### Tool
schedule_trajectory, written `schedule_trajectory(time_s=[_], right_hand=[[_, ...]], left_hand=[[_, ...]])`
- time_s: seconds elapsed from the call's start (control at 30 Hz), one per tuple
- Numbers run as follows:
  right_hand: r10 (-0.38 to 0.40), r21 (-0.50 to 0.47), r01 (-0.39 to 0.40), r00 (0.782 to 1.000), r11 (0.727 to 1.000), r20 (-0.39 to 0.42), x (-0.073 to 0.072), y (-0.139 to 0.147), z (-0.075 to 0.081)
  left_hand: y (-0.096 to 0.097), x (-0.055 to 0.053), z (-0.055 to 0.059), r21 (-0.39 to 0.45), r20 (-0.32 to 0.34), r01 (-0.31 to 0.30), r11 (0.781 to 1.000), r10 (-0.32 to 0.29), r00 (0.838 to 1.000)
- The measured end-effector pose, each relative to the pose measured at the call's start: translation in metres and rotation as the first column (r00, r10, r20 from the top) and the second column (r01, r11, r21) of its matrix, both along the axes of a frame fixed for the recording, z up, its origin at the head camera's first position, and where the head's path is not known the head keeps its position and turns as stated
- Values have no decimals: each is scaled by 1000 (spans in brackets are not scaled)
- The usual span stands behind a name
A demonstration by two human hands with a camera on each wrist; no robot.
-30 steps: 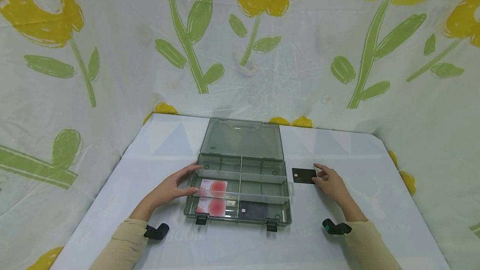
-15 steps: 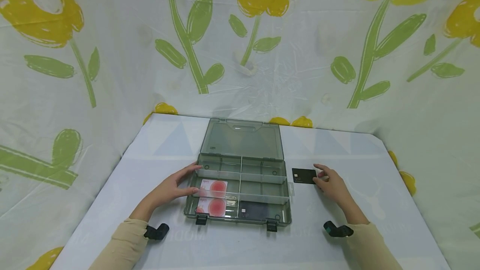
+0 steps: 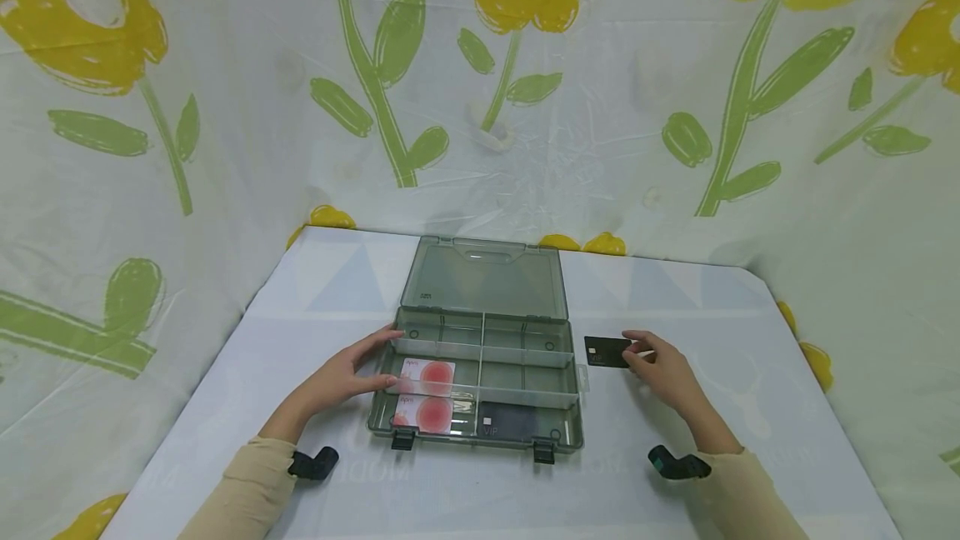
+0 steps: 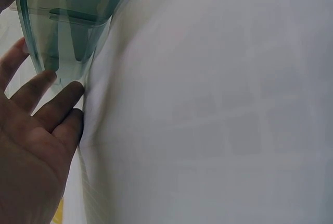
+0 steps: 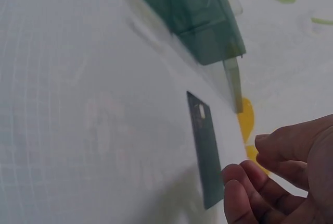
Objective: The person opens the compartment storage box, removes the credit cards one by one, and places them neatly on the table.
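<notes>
"Black card (image 3: 606, 351): from my remote station I am seeing it lying flat on the desk (image 3: 517, 498), just right of the box (image 3: 525, 376). What risk are you recording?"

"A slip, in my judgement. The card is offering no raised edge, so fingertips pressing there could be skating off it or shoving it along the desk, even against the box."

"State of the hands?"

"The right hand (image 3: 666, 369) is hanging bent-fingered over the card's right end; in the right wrist view its fingers are standing apart, with nothing showing between them. Whether a fingertip is touching the card, I cannot tell. The left hand (image 3: 343, 373) is spreading its thumb and fingers along the box's left side, touching it without clamping."

"Are you noting a second hazard?"

"A lesser one: uneven leaning from that hand could be turning the box and sliding the pink-and-white cards (image 3: 433, 417) inside."

"And compared with one second ago?"

"The right hand is sitting slightly further left, covering more of the card and obscuring its lettering. The card, box and left hand are showing no visible shift."
</notes>
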State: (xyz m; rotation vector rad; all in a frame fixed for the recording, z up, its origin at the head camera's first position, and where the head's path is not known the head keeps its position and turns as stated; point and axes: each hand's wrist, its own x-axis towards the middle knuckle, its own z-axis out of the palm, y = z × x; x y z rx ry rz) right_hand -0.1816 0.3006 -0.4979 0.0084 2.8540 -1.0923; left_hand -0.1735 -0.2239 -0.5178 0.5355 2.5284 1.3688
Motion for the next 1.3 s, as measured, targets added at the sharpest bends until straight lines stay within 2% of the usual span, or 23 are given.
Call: schedule_trajectory(time_s=[0.27, 0.87, 1.2, 1.3], right_hand=[[49, -44, -50, 999, 998, -11, 5, -12, 18], [166, -105, -169, 985, 980, -34, 18, -36, 39], [210, -111, -208, 978, 972, 4, 28, -54, 53], [245, -122, -242, 969, 963, 9, 31, -58, 56]], left_hand=[[-1, -1, -2, -5, 0, -1, 1000, 1, 1000], [-1, -2, -2, -6, 5, -1, 1000, 1, 1000], [-1, -1, -3, 2, 2, 1, 1000, -1, 1000], [-1, -1, -2, 2, 0, 1, 1000, -1, 1000]])
